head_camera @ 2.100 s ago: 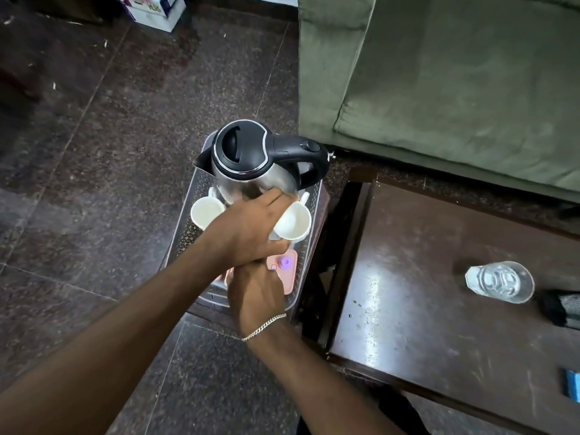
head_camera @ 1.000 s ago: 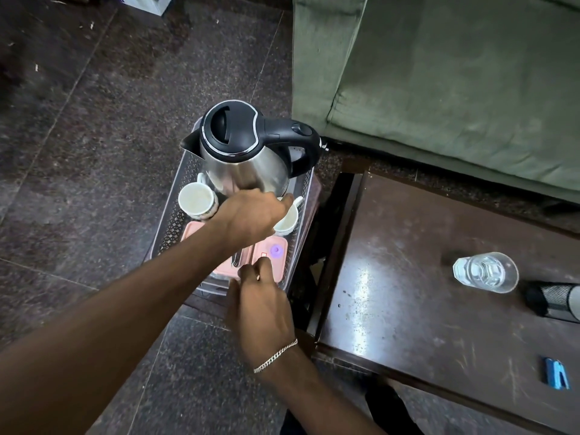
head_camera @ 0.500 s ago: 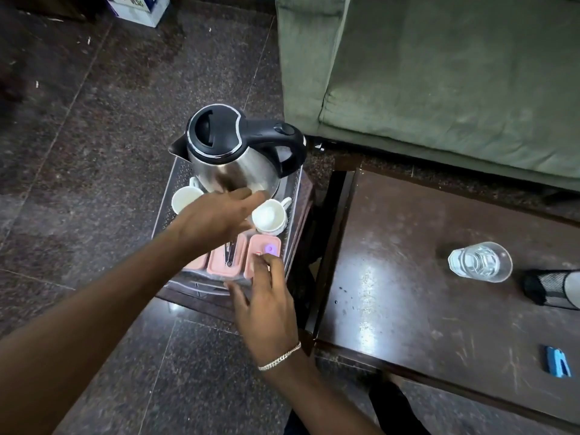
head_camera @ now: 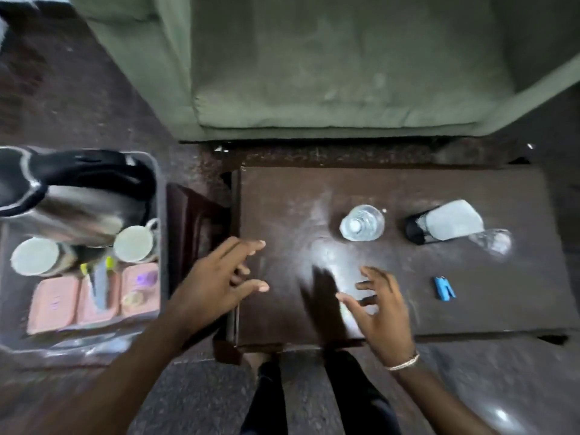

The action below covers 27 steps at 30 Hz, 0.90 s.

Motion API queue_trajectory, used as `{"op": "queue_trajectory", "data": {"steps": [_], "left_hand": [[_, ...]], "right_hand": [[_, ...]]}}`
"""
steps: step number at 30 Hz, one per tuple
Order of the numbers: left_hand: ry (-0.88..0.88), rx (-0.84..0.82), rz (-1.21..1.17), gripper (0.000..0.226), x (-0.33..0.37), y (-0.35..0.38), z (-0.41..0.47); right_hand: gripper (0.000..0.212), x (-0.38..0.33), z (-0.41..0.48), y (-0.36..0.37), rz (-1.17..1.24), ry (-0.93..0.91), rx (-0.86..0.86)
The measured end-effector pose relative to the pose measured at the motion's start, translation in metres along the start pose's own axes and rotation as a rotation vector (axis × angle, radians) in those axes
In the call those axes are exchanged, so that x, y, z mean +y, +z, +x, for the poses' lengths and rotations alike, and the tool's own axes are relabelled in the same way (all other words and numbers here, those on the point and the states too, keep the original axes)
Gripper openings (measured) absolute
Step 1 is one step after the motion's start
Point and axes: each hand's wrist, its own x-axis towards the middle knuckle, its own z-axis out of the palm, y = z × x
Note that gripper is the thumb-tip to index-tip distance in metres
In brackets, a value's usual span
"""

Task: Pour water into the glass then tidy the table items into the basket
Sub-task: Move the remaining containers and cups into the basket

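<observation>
Head view: hovering over table [head_camera: 282, 196], left hand [head_camera: 216, 287] and right hand [head_camera: 381, 309] both spread, empty. Tidying underway; probably reaching next for glass [head_camera: 362, 222], needing an upright carry left to basket [head_camera: 158, 215].

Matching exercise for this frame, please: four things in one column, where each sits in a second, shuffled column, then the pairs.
Things:
1. kettle
2. glass
3. blue clip
4. pink box

Places:
A. near corner of the basket
B. table, right of the right hand
C. far end of the basket, behind two cups
D. table middle, upright

Pairs: 1-C, 2-D, 3-B, 4-A
</observation>
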Motion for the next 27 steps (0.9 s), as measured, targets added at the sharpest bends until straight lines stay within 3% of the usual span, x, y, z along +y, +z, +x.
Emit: {"op": "queue_trajectory", "data": {"steps": [6, 10, 14, 19, 23, 27], "left_hand": [[-0.008, -0.158, -0.149, 0.057, 0.069, 0.171, 0.060], [0.092, -0.321, -0.008, 0.056, 0.121, 0.252, 0.097], [0.172, -0.432, 0.184, 0.060, 0.161, 0.320, 0.146], [0.295, -0.489, 0.394, 0.067, 0.181, 0.381, 0.190], [0.332, -0.534, 0.437, 0.043, 0.182, 0.414, 0.211], [0.307, -0.537, 0.391, 0.032, 0.182, 0.425, 0.194]], "right_hand": [[0.045, 0.132, -0.004, -0.118, -0.344, 0.247, 0.119], [0.046, 0.191, -0.008, -0.155, -0.404, 0.359, 0.149], [0.056, 0.221, 0.004, -0.164, -0.372, 0.452, 0.057], [0.044, 0.245, 0.009, -0.158, -0.407, 0.413, 0.081], [0.029, 0.264, 0.015, -0.162, -0.397, 0.397, 0.091], [0.037, 0.270, -0.002, -0.174, -0.415, 0.393, 0.052]]}}
